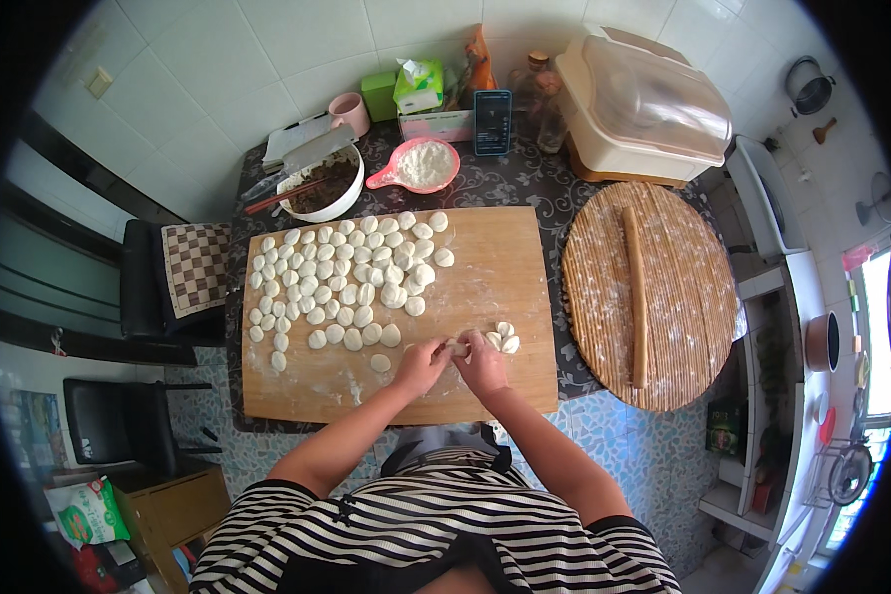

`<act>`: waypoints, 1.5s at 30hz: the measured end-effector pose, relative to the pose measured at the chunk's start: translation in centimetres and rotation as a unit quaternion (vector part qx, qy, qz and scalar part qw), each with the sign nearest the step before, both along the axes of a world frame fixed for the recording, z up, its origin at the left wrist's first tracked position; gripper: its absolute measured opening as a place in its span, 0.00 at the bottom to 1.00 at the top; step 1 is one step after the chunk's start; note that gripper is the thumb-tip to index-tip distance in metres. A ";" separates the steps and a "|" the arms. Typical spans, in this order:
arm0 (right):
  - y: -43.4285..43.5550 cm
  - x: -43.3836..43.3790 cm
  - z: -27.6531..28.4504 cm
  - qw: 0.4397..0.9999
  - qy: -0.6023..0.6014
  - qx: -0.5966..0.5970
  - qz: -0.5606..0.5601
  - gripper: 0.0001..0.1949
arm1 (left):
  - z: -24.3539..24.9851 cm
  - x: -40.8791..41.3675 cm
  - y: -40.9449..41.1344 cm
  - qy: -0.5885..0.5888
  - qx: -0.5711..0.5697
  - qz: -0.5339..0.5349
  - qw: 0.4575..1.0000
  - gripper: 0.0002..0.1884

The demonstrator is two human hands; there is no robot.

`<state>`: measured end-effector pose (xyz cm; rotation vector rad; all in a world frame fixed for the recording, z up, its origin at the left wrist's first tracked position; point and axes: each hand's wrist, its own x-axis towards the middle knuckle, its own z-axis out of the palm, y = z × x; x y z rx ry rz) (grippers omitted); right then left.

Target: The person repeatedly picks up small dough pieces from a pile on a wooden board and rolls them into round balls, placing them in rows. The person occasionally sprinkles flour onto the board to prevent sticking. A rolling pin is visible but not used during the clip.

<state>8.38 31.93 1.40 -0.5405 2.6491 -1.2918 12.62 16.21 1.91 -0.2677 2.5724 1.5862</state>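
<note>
My left hand (pixel 422 369) and my right hand (pixel 482 366) meet low over the wooden board (pixel 490 267). Their fingers pinch a small piece of pale dough (pixel 457 347) from both sides, partly hidden by the fingertips. Just right of my right hand lies a little cluster of dough pieces (pixel 510 344). Many flattened, floury dough pieces (pixel 332 267) cover the board's left half, some overlapping. A single round one (pixel 380 362) sits left of my left hand. Streaks of flour mark the wood.
Behind the board stand a white bowl (pixel 356 189) of dark filling with chopsticks (pixel 282 197) across it, a cleaver (pixel 319 148), a pink scoop of flour (pixel 425 165) and a propped phone (pixel 492 122). At right, a rolling pin (pixel 636 297) rests on a round reed mat (pixel 683 297) near a lidded box (pixel 638 111).
</note>
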 end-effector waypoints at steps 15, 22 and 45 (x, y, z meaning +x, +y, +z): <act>3.8 -0.7 -1.6 0.976 0.166 0.120 -0.074 0.18 | 2.2 -2.2 1.3 0.158 -0.239 -0.111 0.952 0.15; 5.9 -0.6 -3.0 0.981 0.184 0.066 -0.008 0.15 | -2.2 -5.6 3.9 0.202 -0.347 -0.133 0.906 0.32; 3.8 0.0 -3.1 0.981 0.185 -0.048 0.019 0.15 | -1.8 -6.1 1.9 0.282 -0.200 -0.246 0.905 0.18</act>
